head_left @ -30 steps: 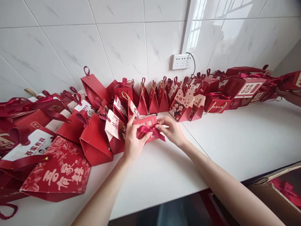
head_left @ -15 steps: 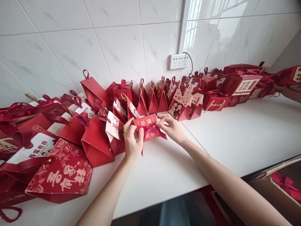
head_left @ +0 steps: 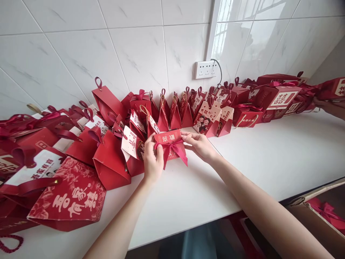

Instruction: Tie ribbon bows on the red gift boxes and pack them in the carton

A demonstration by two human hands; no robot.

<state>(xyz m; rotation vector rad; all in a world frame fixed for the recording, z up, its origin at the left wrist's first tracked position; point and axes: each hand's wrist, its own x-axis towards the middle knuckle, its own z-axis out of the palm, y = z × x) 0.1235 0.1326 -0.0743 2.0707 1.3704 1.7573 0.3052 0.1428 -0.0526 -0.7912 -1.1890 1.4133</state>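
Between my two hands is a small red gift box (head_left: 167,136) with pale lettering. A dark pink ribbon bow (head_left: 172,146) is tied across its front, its tails hanging down. My left hand (head_left: 153,158) grips the box's left side, thumb at the front near the ribbon. On the upper right edge, the fingers of my right hand (head_left: 198,144) are closed, pinching the box's corner. Just left of the box stands a white-and-red gift box (head_left: 130,144). Behind it, a row of pointed red boxes (head_left: 175,114) lines the wall.
Many red gift boxes (head_left: 111,162) with ribbon loops crowd the white table's (head_left: 167,205) left side; more pile up at the right (head_left: 277,97). Another person's hand (head_left: 331,108) holds a box at far right. A cardboard carton (head_left: 309,219) sits lower right. A power strip (head_left: 205,69) is on the wall.
My right fingers have moved from the bow to the box's upper right edge. The bow now lies flatter, with both tails hanging down the front.
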